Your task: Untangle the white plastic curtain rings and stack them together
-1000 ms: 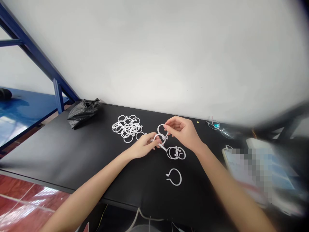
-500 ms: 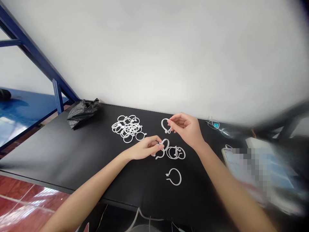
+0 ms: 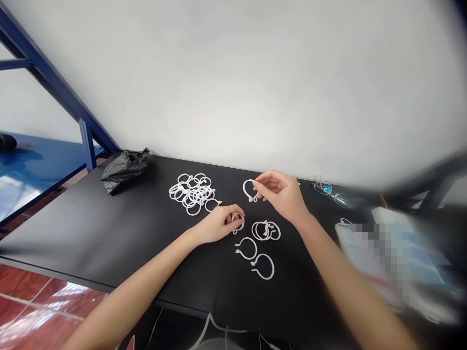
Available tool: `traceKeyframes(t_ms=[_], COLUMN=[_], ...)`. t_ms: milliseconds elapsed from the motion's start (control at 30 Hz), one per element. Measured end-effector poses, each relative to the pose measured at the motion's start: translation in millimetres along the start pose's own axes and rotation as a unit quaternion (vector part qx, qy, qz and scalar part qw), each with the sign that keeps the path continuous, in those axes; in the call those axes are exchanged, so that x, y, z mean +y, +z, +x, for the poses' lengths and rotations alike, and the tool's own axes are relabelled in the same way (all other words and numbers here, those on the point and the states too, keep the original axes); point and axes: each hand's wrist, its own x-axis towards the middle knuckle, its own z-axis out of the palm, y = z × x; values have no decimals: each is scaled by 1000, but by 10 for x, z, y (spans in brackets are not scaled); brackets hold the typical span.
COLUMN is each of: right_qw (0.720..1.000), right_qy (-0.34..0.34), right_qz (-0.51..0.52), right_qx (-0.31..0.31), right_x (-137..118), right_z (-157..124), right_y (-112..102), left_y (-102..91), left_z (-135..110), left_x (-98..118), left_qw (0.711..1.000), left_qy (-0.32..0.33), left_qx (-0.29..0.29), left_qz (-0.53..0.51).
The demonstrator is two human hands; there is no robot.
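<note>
One ring (image 3: 234, 231) pinched in left hand (image 3: 218, 223), another ring (image 3: 244, 191) in right hand (image 3: 282, 193), hands apart; ring-by-ring handling judged underway, fine fingertip control called for.

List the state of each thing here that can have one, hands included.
Left hand, pinching a white ring
Right hand, pinching another white ring
Both held rings, cannot tell if fastened
Ring pile, heaped, overlapping
Ring cluster, overlapping
Nearest ring, open, gap facing left
Ring just beyond it, open, gap facing left
Black bag, crumpled
Eyeglasses, set down; folded or not unclear
Device, lying flat, partly pixelated; on or off unclear
</note>
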Motion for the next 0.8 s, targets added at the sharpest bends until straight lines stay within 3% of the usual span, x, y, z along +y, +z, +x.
traceKeyframes(t_ms=[133, 400, 500, 567, 633, 733, 800], right_qw=[1000, 1000, 1000, 999, 994, 980, 978], right_qy=[0, 2, 8, 19, 34, 49, 49], right_qz=[-2, -3, 5, 3, -17, -53, -59], right_qx=[-2, 0, -6, -36, -98, -185, -196], right_x=[-7, -7, -9, -15, -20, -6, 18], right_z=[-1, -3, -3, -8, -15, -23, -20], right_y=[-5, -6, -12, -26, -37, -18, 16], left_y=[-18, 1, 6, -22, -59, -87, -80], left_z=[-16, -96, -90, -71, -48, -14, 5], left_x=[-13, 85, 114, 118, 113, 100, 88], left_qw=[997, 987, 989, 991, 992, 981, 963], left_qy=[37, 68, 60, 30, 10, -12, -40], left_qx=[31, -28, 32, 99, 124, 68, 38], left_qz=[57, 142, 134, 81, -16, -180, -264])
